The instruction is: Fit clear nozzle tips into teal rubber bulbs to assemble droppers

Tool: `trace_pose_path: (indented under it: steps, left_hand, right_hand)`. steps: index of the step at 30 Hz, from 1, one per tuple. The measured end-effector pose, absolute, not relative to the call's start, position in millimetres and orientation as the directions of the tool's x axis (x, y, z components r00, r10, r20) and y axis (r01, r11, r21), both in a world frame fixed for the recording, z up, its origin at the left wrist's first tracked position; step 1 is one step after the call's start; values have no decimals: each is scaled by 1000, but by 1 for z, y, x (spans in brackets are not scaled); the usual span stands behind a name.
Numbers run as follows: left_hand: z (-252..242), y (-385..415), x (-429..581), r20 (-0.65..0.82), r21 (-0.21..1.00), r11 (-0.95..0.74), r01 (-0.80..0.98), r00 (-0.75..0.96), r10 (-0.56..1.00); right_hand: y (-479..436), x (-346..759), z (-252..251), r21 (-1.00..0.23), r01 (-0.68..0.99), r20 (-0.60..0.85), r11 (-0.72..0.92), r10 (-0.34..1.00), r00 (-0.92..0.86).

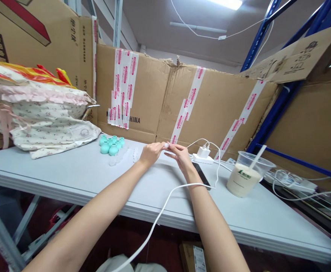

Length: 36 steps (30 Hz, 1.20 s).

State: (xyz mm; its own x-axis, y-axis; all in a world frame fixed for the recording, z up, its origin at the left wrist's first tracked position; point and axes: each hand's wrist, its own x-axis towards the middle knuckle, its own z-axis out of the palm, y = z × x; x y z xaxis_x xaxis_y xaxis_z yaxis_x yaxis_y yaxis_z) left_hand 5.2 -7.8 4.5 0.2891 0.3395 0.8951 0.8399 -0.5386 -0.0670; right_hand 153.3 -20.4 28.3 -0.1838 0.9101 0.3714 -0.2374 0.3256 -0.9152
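Observation:
My left hand (151,153) and my right hand (180,155) meet fingertip to fingertip over the white table (69,170), both pinched on a tiny white piece (167,145) that is too small to name. A cluster of small teal vase-shaped pieces (111,144) stands to the left of my left hand. Several clear plastic pieces (121,156) lie in a row between that cluster and my left hand. A white cable (165,204) crosses my right forearm.
A white charger on a power strip (202,155) sits behind my right hand, a dark phone (202,176) under my right wrist. A plastic cup of milky drink with a straw (246,174) stands right. A floral cloth bag (40,113) lies far left. Taped cardboard walls (210,105) close the back.

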Motion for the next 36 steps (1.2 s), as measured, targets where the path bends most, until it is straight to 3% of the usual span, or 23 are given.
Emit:
trace_pose_path:
  steps: [9,16,27,36]
  left_hand:
    - [4,-7,8,931,-89,-536,840,261,254]
    - [4,-11,5,924,-157,-578,801,326,200]
    - [-5,-7,0,839,-193,-571,798,436,325]
    - [-3,-2,4,885,-128,-483,866,319,338]
  right_hand:
    - [-18,149,25,-879,-332,397,341,910,-117]
    - [-17,154,22,-918,-330,304,222,926,-223]
    - [-13,160,19,-963,-231,199,141,948,-247]
    - [-12,151,14,-950,-232,248,206,955,-164]
